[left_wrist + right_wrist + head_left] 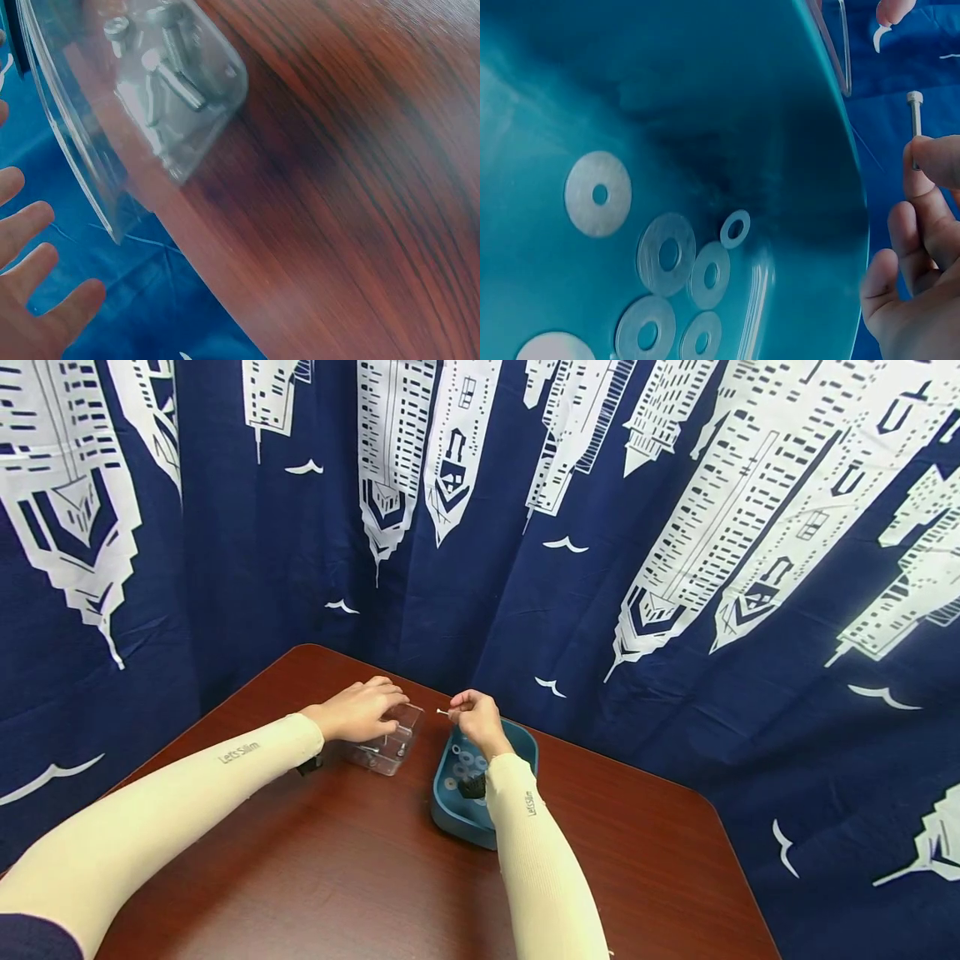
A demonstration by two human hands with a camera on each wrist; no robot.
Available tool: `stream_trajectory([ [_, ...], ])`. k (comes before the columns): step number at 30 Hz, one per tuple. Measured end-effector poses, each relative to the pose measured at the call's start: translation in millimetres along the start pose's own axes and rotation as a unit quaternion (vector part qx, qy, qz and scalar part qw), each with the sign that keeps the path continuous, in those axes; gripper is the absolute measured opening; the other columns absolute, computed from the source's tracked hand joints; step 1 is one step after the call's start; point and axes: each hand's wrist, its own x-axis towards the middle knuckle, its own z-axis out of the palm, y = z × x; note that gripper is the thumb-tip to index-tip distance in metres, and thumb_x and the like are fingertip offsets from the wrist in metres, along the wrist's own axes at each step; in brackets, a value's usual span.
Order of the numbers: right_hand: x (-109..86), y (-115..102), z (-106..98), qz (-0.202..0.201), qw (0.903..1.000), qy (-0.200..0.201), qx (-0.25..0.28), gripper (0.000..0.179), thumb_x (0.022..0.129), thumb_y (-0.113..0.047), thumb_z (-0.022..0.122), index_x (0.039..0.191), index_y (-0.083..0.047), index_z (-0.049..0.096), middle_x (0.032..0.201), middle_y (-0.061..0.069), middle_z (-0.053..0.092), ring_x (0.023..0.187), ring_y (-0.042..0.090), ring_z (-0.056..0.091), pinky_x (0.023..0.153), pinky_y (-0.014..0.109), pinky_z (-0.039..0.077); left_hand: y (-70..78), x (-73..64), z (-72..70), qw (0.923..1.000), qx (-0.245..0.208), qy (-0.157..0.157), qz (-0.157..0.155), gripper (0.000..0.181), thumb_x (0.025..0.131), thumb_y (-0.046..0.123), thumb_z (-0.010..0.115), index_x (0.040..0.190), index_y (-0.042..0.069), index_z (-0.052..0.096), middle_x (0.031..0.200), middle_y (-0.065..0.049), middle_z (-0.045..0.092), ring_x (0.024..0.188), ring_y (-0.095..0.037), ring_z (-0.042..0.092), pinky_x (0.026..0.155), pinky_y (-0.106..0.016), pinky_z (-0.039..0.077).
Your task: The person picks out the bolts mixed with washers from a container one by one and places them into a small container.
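Note:
My right hand (477, 720) pinches a small silver socket-head bolt (916, 114) between thumb and index finger, its head pointing away from the fingertips. That hand is above the far end of a blue bin (444, 817). Inside the bin lie several flat metal washers (598, 193) of different sizes. To the left, my left hand (358, 710) reaches over a clear plastic box (386, 766) with its fingers spread and relaxed. Several bolts (176, 79) lie in the box, and its clear lid (82, 165) stands raised at the side near my left fingers.
Both the box and the bin stand on a dark red wooden table (337, 868), toward its far edge. A navy curtain (480, 618) with white building prints hangs right behind that edge.

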Motion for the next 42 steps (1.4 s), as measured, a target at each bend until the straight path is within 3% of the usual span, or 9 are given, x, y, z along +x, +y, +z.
stream_trajectory([
  [14,5.6,-5,16,-0.009,0.9999,-0.004,0.007,0.017,0.082,0.006,0.071,0.099,0.004,0.067,0.076,0.001,0.067,0.07,0.012,0.057,0.063,0.023,0.045,-13.2,-15.9,-6.9,0.9998,0.004,0.014,-0.012,0.049,0.09,0.025,0.067,0.135,0.005,0.062,0.136,-0.011,0.062,0.132,-0.032,0.047,0.101,-0.056,0.044],
  [25,7.2,-9,22,-0.015,0.9998,-0.006,0.01,0.019,0.081,0.008,0.07,0.099,0.005,0.066,0.073,-0.002,0.067,0.07,0.011,0.058,0.063,0.022,0.044,-26.8,-21.6,0.6,0.9995,-0.006,0.006,-0.031,0.055,0.09,0.027,0.067,0.14,0.007,0.058,0.139,-0.012,0.06,0.134,-0.032,0.046,0.105,-0.057,0.041],
  [36,10.5,-15,28,-0.023,0.9997,-0.006,0.007,0.016,0.082,0.006,0.071,0.097,0.004,0.067,0.079,0.007,0.07,0.069,0.01,0.056,0.062,0.021,0.042,-34.3,-28.3,7.8,0.9999,-0.002,0.009,-0.013,0.054,0.089,0.024,0.067,0.139,0.006,0.059,0.14,-0.013,0.059,0.132,-0.033,0.048,0.102,-0.058,0.043],
  [42,14.0,-16,35,-0.02,0.9997,-0.015,0.006,0.021,0.079,0.007,0.07,0.101,0.007,0.068,0.07,-0.007,0.067,0.068,0.007,0.057,0.062,0.02,0.042,-32.1,-31.0,10.8,0.9998,-0.005,0.001,-0.017,0.055,0.089,0.023,0.066,0.14,0.005,0.057,0.145,-0.016,0.055,0.135,-0.035,0.045,0.104,-0.059,0.042],
])
